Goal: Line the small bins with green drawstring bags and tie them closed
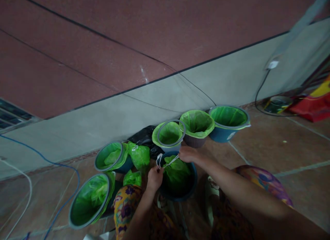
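A dark blue bin (191, 188) stands on the floor between my knees, with a green plastic liner (176, 174) inside it. My left hand (154, 178) is closed at the bin's left rim, pinching a thin white ring or band (160, 161). My right hand (189, 154) is closed at the far rim, holding the other end of that white band, which stretches across the liner between the two hands.
Several other bins lined with green bags (228, 123) (197, 126) (168, 135) (110, 157) (89, 200) stand along a grey wall. A black bag (144, 137) lies behind them. Loose green bags (139, 155), cables on the tiled floor (257, 143), red items (311, 106) at right.
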`<state>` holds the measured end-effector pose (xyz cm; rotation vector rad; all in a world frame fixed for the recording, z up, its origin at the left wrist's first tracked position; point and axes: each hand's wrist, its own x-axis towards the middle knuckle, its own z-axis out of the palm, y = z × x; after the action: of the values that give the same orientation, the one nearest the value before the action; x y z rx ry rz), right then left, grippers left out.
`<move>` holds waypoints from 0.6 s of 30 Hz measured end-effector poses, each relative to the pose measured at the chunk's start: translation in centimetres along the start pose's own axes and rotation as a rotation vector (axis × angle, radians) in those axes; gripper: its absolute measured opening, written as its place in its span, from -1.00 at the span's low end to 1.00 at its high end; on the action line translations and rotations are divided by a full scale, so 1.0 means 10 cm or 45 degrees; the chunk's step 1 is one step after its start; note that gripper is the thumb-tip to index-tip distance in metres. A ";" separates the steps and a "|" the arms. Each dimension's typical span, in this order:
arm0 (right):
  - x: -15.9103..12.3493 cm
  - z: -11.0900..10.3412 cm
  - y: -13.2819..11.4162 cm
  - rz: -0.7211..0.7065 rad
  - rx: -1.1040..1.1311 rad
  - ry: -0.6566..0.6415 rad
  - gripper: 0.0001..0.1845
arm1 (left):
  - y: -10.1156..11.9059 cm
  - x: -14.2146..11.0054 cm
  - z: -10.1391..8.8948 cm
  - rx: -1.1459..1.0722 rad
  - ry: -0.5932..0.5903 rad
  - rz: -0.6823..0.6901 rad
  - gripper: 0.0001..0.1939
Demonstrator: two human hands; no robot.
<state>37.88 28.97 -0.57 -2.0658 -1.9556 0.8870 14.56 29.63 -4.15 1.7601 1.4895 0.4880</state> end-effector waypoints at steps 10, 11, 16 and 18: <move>-0.24 -0.38 -0.36 -0.193 0.204 -0.324 -0.63 | 0.34 0.01 0.16 -0.991 -0.078 -0.244 -0.77; -0.25 -0.38 -0.37 -0.213 0.236 -0.341 -0.64 | 0.36 0.00 0.17 -1.038 -0.104 -0.233 -0.76; -0.25 -0.32 -0.40 -0.376 0.323 -0.360 -0.65 | 0.43 -0.06 0.13 -0.953 -0.312 0.022 -0.78; -0.24 -0.29 -0.42 -0.425 0.362 -0.330 -0.65 | 0.45 -0.07 0.12 -0.800 -0.347 0.103 -0.80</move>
<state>35.86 28.05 4.66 -1.4764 -2.0675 1.3125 18.23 28.45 -1.38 1.3226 0.9393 0.6442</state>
